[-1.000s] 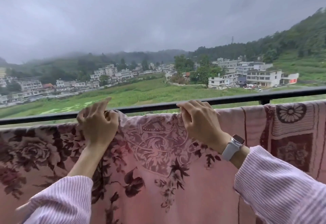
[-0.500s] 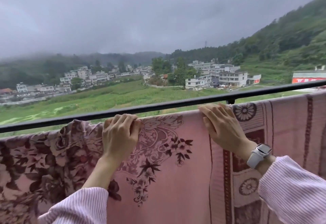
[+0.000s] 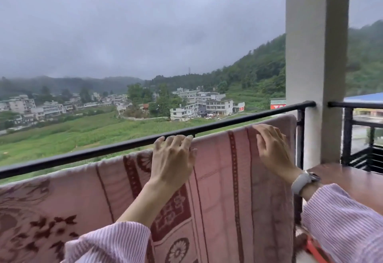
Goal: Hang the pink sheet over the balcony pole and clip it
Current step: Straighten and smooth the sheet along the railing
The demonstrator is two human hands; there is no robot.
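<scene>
The pink sheet, patterned with dark red flowers and bands, hangs along the balcony. Its top fold runs just below the black balcony pole; what lies under the fold is hidden. My left hand hooks its fingers over the top fold near the middle. My right hand, with a white watch on the wrist, curls over the fold close to the sheet's right edge. No clip is in view.
A white pillar stands right of the sheet's end, where the pole meets it. Beyond the pillar is another black railing section. A brown wooden surface sits at the right, with something orange-red at the bottom right.
Both hands have slid to the right along the sheet's top fold, from the flowered middle to the banded right end. The view has turned right, bringing the pillar in.
</scene>
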